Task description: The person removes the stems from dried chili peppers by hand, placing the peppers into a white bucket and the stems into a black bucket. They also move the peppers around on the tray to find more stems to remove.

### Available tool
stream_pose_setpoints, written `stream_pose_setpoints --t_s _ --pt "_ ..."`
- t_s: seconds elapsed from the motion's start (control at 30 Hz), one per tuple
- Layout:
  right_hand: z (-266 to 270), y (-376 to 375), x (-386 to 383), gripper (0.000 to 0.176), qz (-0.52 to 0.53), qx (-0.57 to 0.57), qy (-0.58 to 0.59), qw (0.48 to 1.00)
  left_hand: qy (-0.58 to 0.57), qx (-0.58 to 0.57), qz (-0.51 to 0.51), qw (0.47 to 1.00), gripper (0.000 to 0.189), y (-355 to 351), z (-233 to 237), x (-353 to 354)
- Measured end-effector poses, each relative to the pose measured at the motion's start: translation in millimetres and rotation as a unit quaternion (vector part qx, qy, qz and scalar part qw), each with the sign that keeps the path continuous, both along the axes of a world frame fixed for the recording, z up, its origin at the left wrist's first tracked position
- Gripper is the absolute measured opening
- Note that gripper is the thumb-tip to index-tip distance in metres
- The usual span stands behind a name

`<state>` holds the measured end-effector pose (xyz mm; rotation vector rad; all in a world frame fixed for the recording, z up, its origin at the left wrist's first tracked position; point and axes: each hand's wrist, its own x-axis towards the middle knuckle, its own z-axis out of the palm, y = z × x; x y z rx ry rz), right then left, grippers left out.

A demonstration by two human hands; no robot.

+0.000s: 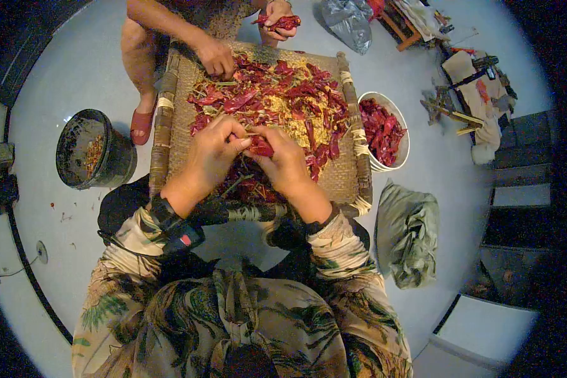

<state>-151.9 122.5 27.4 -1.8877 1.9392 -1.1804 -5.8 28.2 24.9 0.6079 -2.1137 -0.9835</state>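
Observation:
Over the near half of a woven bamboo tray (343, 179), my two hands meet around a dried red chili pepper (260, 146). My right hand (285, 160) is closed on the pepper's body. Thumb and fingertips of my left hand (213, 154) are pinched at its stem end, touching it. More dried chilies (240, 99), loose stems and a pile of yellow seeds (290, 116) lie on the tray. Shadow under my hands partly hides the peppers there.
Across the tray, a co-worker's hand (217, 60) reaches into the chilies; their other hand (280, 12) holds several peppers. A white bucket (404, 154) of red chilies stands right, a black bucket (123, 157) left. A greenish sack (406, 233) lies at right.

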Motion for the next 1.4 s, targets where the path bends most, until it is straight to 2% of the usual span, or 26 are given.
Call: stream_pose_setpoints --t_s 0.03,0.13,0.23,0.33,0.43,0.73,0.93,1.03,1.1,1.13,1.2,1.23,1.33,1.4 --pt "-0.5 0.8 0.0 0.039 0.002 0.008 0.011 1.0 0.002 -0.067 0.012 0.998 0.012 1.1 0.5 -0.3" --pt "-0.6 4.3 1.2 0.035 0.002 0.019 0.031 0.999 0.029 -0.048 0.028 0.998 0.011 5.1 2.0 -0.8" --pt "1.4 6.4 5.3 0.034 -0.004 0.011 0.025 1.0 0.052 -0.077 0.051 0.994 0.011 7.8 4.2 -3.7" --pt "0.3 7.1 6.3 0.032 -0.004 -0.001 0.011 1.0 0.043 0.176 0.047 0.982 0.009 15.2 12.5 -2.5" --pt "-1.1 7.5 5.9 0.029 0.013 -0.034 -0.007 0.999 0.113 0.387 0.001 0.915 0.008 10.2 8.6 -3.7" --pt "9.9 8.7 4.2 0.027 0.086 -0.031 -0.07 0.993 0.144 0.54 -0.122 0.821 0.005 -6.2 -2.1 7.2" --pt "10.8 11.4 1.0 0.027 0.109 -0.037 -0.068 0.991 0.182 0.669 -0.216 0.687 0.009 -6.5 -10.9 8.5" --pt "17.3 14.2 0.0 0.025 0.125 -0.034 -0.067 0.989 0.187 0.67 -0.305 0.651 0.007 -9.8 -12.6 9.5" --pt "22.6 15.8 1.6 0.02 0.133 -0.054 -0.055 0.988 0.196 0.689 -0.284 0.638 0.006 -4.5 -9.7 11.7" --pt "24.6 17.8 2.2 0.024 0.137 -0.048 -0.062 0.988 0.201 0.698 -0.273 0.63 0.006 -1.6 -8.3 12.1" --pt "27.3 21.3 2.9 0.037 0.142 -0.039 -0.077 0.986 0.192 0.692 -0.266 0.643 0.005 0.6 -10.8 10.1" --pt "26.4 19.8 1.5 0.036 0.134 -0.028 -0.068 0.988 0.187 0.687 -0.263 0.651 0.005 -0.6 -10.5 9.4" --pt "16.5 16.8 -1.9 0.031 0.086 -0.002 -0.07 0.994 0.185 0.549 -0.157 0.799 0.008 -1.1 3.3 5.9" --pt "10.0 11.4 2.9 0.029 0.026 0.009 -0.103 0.994 0.197 0.487 -0.109 0.844 0.01 1.6 2.3 2.6"
